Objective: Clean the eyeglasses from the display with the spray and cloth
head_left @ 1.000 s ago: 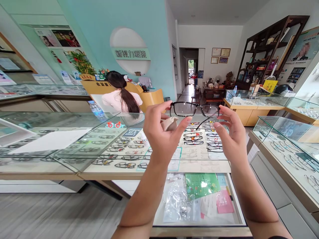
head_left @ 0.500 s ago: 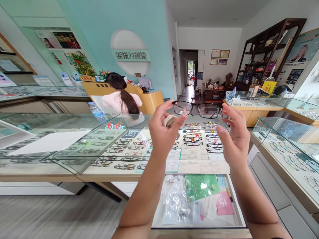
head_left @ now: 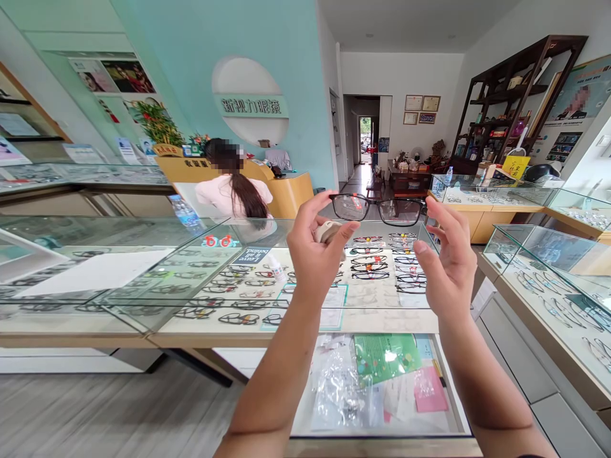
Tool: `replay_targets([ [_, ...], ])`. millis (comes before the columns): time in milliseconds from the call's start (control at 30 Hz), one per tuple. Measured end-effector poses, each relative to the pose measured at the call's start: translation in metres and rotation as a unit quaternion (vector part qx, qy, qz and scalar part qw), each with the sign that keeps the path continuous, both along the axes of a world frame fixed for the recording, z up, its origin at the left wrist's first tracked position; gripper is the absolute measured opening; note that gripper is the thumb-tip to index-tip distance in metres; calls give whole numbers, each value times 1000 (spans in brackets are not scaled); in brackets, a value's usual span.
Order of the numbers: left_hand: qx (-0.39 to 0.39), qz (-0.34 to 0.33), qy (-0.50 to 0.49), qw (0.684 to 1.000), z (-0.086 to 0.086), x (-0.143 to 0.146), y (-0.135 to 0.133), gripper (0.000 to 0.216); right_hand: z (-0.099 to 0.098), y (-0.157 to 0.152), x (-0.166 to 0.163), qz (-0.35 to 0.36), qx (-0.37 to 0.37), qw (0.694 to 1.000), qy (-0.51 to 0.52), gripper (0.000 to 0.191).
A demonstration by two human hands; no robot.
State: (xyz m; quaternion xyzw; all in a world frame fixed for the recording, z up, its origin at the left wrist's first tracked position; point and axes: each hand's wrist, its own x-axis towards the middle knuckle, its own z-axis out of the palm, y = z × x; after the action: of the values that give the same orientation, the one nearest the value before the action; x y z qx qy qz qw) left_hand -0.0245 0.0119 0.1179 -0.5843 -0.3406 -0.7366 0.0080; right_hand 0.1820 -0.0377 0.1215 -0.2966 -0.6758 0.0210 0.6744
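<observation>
A pair of black-framed eyeglasses (head_left: 400, 212) is held up level over the glass counter, its clear lenses side by side. My left hand (head_left: 312, 245) grips the left end of the frame with its fingertips. A beige-grey cloth (head_left: 326, 231) is bunched in that same hand, partly hidden by the thumb. At the frame's right end, the fingertips of my right hand (head_left: 449, 261) hold the edge, while its thumb stands apart lower down. The temples are mostly hidden behind the frame and fingers.
The glass display case (head_left: 229, 337) holds several rows of spectacle frames. On it stand a small white bottle (head_left: 275, 267) and a water bottle (head_left: 186, 213). Below my forearms an open drawer (head_left: 463, 407) contains plastic bags and papers. A person (head_left: 233, 191) sits beyond the counter.
The eyeglasses have tilted slightly between my hands. My right hand has shifted a little to the left; both hands keep their hold.
</observation>
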Motion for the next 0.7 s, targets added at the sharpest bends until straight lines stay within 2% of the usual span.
replay_targets([
  [300, 18, 5, 8, 1000, -3, 6, 0, 64, 0, 0, -1, 20, -18, 999, 27, 48],
  [533, 98, 77, 71, 990, -6, 14, -8, 59, -6, 16, 3, 75, -90, 983, 141, 47],
  [700, 139, 113, 94, 979, -2, 15, -11, 57, -7, 20, 4, 105, -139, 965, 197, 37],
])
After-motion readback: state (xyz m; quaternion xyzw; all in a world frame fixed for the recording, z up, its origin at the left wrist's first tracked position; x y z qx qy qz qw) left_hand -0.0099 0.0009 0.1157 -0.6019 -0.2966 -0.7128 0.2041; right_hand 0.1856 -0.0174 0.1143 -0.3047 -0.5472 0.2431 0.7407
